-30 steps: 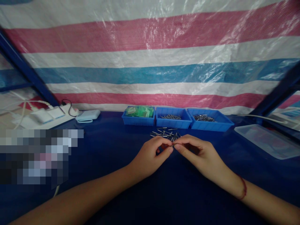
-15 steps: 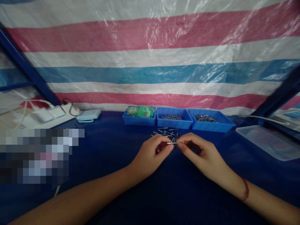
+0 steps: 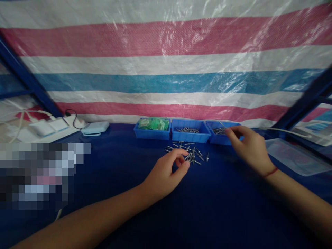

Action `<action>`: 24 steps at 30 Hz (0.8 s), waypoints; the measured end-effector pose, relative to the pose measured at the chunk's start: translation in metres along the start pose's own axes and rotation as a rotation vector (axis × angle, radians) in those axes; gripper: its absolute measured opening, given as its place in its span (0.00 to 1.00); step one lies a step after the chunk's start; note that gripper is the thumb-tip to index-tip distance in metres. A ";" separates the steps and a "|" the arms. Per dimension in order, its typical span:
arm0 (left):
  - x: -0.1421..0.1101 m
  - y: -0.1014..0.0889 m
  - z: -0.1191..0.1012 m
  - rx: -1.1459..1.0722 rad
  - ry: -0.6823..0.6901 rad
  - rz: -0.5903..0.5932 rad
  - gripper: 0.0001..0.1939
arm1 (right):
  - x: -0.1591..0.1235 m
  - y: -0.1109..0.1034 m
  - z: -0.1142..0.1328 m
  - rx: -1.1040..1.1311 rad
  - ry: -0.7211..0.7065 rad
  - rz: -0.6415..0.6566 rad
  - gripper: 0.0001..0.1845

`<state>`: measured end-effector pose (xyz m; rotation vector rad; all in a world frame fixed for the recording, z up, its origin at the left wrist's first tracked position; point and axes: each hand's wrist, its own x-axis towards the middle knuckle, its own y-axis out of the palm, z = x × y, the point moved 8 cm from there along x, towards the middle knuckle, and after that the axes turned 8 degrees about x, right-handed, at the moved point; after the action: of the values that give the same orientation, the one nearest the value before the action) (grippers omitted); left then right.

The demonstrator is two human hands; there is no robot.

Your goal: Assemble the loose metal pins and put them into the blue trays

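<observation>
My left hand (image 3: 167, 171) rests low over the dark blue table, thumb and forefinger apart with nothing between them. Just beyond its fingertips lies a loose pile of silver blind rivets (image 3: 192, 155), partly hidden by the fingers. One separate rivet (image 3: 207, 157) lies to the right of the pile. My right hand (image 3: 249, 147) is over the front of the right blue bin (image 3: 220, 138), thumb and forefinger pinched together. A single blind rivet (image 3: 221, 123) points up and left from those fingertips. More rivets lie inside that bin, some behind the hand.
The middle blue bin (image 3: 190, 136) holds rivets; the left blue bin (image 3: 151, 134) holds green-and-clear packets. A clear plastic lid (image 3: 293, 159) lies at right. At left are a light blue case (image 3: 95, 128) and a power strip (image 3: 58, 129) with plugs. A striped sheet (image 3: 166, 83) hangs behind.
Both hands held one rivet between them earlier. My right hand has moved right and away to the right bin with a rivet; my left hand stayed put and no longer holds it.
</observation>
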<state>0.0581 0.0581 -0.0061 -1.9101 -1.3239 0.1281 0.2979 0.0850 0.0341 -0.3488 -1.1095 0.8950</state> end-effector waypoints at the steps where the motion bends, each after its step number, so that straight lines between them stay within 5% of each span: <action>1: 0.000 -0.001 0.000 0.050 0.003 -0.004 0.10 | 0.005 -0.003 -0.007 -0.059 -0.004 0.000 0.16; 6: 0.002 -0.001 0.001 0.390 0.053 0.019 0.07 | 0.007 -0.005 -0.007 -0.104 -0.045 0.004 0.16; 14: 0.005 0.009 0.006 0.577 0.084 0.156 0.10 | -0.026 0.017 0.058 0.077 -0.269 0.219 0.11; 24: 0.003 -0.003 -0.002 0.211 0.057 -0.023 0.07 | -0.059 0.047 0.088 0.575 -0.131 0.552 0.09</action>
<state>0.0584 0.0601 -0.0013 -1.7084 -1.2428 0.1924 0.1907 0.0533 0.0049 -0.1133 -0.8305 1.6952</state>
